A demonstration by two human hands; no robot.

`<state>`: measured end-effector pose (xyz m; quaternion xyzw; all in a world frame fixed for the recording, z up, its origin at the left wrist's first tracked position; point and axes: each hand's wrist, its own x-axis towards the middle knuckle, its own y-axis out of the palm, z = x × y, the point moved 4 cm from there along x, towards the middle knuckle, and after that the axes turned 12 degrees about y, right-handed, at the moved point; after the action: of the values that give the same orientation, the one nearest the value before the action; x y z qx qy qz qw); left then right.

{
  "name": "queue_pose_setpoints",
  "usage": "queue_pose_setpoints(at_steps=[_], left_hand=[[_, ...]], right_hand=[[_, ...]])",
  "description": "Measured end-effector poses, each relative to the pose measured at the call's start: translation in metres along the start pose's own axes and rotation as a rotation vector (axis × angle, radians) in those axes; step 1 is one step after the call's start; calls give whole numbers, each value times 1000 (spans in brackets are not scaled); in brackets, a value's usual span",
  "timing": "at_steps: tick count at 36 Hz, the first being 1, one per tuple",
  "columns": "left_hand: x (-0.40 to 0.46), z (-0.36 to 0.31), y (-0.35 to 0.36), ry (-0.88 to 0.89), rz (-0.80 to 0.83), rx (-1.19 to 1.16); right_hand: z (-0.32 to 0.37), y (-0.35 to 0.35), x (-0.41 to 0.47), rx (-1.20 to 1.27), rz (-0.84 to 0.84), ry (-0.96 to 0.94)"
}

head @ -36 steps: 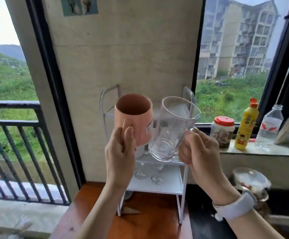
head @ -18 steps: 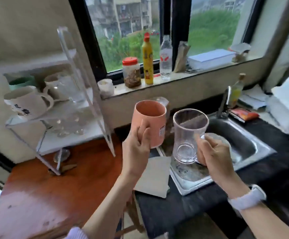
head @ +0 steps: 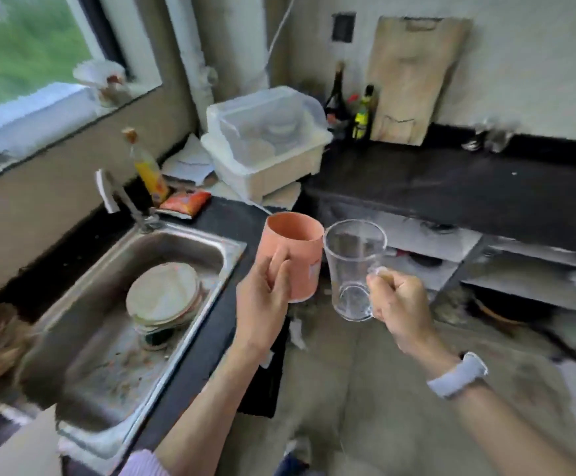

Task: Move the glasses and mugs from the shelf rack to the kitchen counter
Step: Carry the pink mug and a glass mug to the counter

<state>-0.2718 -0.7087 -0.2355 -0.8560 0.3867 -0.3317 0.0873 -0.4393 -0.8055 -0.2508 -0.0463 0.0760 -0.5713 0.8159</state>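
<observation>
My left hand (head: 264,297) grips an orange-pink mug (head: 297,255), held upright in the air. Right beside it, my right hand (head: 400,304) holds a clear glass mug (head: 351,266) by its handle, also upright; the two rims nearly touch. Both hang above the floor, just off the corner of the black kitchen counter (head: 451,187), which runs along the far wall to the right. The shelf rack is out of view.
A steel sink (head: 115,338) with stacked plates (head: 163,293) lies at the left, its tap (head: 122,204) behind it. A covered white dish bin (head: 266,139) sits in the counter corner, bottles (head: 362,115) and a cutting board (head: 413,77) against the wall. Lower shelves (head: 520,273) are at right.
The view has swung right, from the shelf rack past the windowsill and sink to the counter corner. Both hands still carry the same mugs, side by side.
</observation>
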Motion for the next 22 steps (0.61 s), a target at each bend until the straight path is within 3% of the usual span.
queue_pose_setpoints(at_steps=[9, 22], left_hand=[[108, -20, 191, 90, 248, -213], [269, -53, 428, 157, 454, -373]], right_hand=[[-28, -138, 96, -39, -370, 97], [-33, -296, 273, 50, -611, 182]])
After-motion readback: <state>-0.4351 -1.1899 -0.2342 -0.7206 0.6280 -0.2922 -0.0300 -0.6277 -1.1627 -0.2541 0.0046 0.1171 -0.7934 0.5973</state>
